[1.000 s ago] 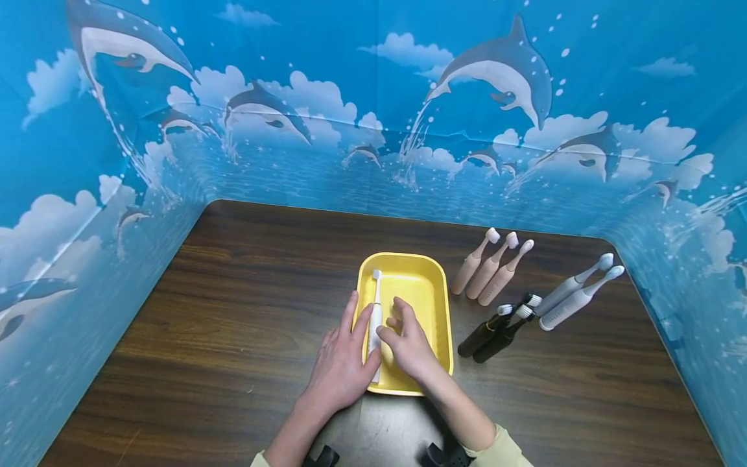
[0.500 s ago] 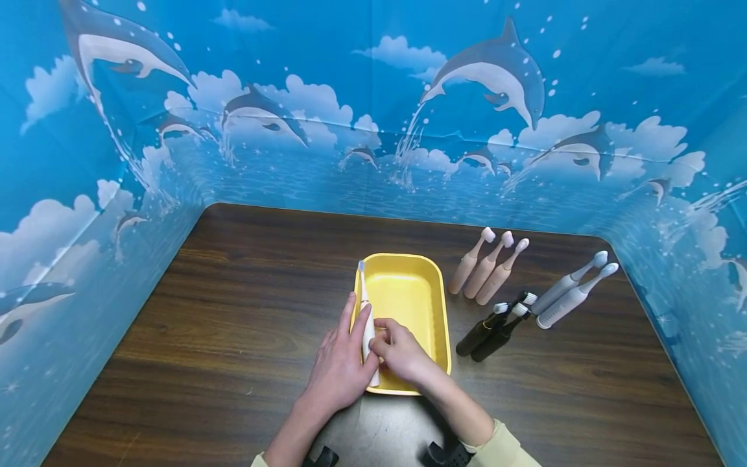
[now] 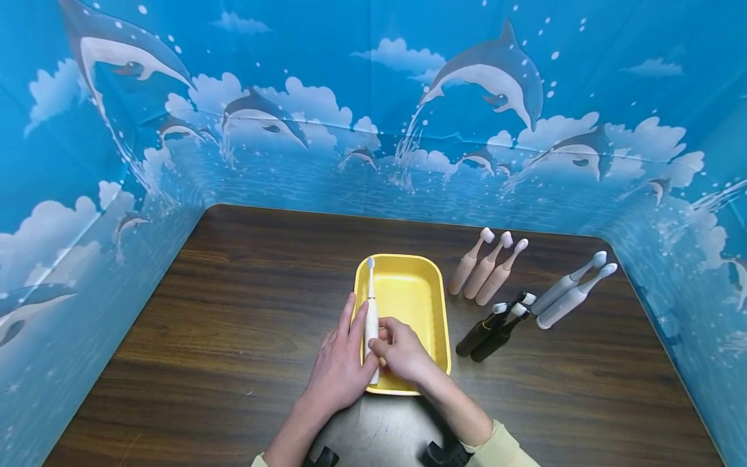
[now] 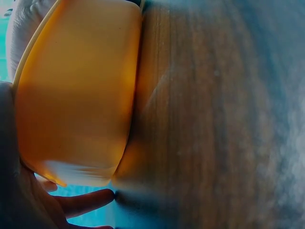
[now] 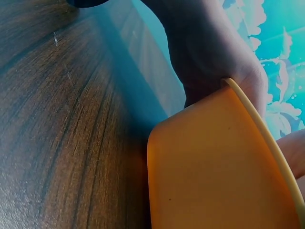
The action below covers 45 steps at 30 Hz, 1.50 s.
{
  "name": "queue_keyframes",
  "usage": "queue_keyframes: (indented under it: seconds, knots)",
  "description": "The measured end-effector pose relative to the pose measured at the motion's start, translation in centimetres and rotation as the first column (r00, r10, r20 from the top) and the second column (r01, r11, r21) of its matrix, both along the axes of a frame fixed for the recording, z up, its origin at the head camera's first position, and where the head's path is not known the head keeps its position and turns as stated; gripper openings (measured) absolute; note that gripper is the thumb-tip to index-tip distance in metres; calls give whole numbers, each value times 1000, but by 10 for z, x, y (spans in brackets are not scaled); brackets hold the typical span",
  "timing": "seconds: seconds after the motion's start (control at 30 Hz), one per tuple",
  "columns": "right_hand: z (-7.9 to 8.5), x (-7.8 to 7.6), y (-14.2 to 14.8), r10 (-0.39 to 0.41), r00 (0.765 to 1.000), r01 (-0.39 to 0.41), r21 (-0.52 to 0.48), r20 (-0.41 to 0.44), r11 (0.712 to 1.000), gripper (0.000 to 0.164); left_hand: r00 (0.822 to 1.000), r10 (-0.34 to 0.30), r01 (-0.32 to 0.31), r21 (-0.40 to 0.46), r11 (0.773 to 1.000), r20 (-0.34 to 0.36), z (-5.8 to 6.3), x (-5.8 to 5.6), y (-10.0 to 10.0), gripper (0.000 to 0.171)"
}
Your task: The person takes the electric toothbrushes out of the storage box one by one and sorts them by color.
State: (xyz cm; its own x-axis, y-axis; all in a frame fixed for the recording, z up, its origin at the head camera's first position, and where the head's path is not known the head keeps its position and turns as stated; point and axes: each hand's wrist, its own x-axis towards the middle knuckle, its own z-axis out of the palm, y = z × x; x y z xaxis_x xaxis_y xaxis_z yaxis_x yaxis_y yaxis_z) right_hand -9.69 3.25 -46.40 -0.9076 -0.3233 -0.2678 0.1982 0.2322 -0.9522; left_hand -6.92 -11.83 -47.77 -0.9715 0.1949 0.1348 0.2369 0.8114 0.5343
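Observation:
A white electric toothbrush [image 3: 371, 308] lies lengthwise along the left side of the yellow tray [image 3: 440, 305], its head at the far end. My right hand [image 3: 405, 353] is inside the tray and pinches the toothbrush's handle between thumb and curled fingers. Across the tray's left rim rests my left hand [image 3: 343, 370], its fingers mostly straight and its thumb beside the lower handle. The left wrist view shows fingers [image 4: 88, 202] stretched past the tray's wall [image 4: 81, 95]. In the right wrist view the tray's wall [image 5: 214, 167] hides most of the right hand [image 5: 214, 62].
Right of the tray stand three pink electric toothbrushes [image 3: 493, 279], three black ones [image 3: 496, 334] and two pale grey-blue ones [image 3: 569, 298]. The dark wooden table [image 3: 233, 292] is bordered by a blue dolphin-print curtain [image 3: 292, 162].
My right hand has closed its fingers on the toothbrush handle. The toothbrush has turned so its bristles no longer face as before, and its head swung left, then slightly back right. My left hand stays put.

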Motion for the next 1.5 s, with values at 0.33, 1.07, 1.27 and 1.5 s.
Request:
queue_keyframes:
  seconds: [0.33,1.07,1.27,1.5]
  knots:
    - [2,2,1,-172,966,178,16,-195,984,44,1000,4,-4,11,1000,5,-3,0,2,76]
    - [55,17,29,-319,847,305,-103,-426,947,42,999,5,-4,21,1000,-36,-2,-1,-1,80]
    - [81,28,45,-340,805,322,-123,-487,939,44,999,4,-3,27,1000,-34,-1,-1,-1,78]
    - [107,43,62,-379,686,362,-160,-621,918,46,999,2,0,47,999,-36,-1,0,-1,78]
